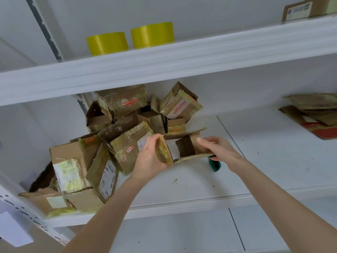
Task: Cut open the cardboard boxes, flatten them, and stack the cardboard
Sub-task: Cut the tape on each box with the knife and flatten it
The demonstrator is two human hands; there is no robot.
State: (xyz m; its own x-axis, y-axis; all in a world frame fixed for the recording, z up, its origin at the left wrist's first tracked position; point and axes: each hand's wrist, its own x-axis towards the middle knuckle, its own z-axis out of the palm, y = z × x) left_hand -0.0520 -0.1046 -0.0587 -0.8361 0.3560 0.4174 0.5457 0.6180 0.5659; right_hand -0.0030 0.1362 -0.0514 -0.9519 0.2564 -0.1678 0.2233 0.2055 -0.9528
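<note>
A small opened cardboard box (184, 147) is held just above the white shelf (182, 181), its open side facing me. My left hand (151, 157) grips its left end, fingers curled round a taped flap. My right hand (217, 148) is at the box's right end, with its fingers reaching over the right wall. A green-handled cutter (215, 164) sticks out beneath that hand, pinched under the thumb; its blade is mostly hidden behind the box's lower edge. A heap of taped, worn cardboard boxes (102, 148) fills the shelf's left part. Flattened cardboard (315, 115) is stacked at the far right.
Two yellow tape rolls (107, 42) stand on the upper shelf (164, 64), which overhangs the work area. Another box (299, 10) sits at the top right. Scraps of tape dot the shelf surface. A perforated metal upright (27, 214) runs along the lower left.
</note>
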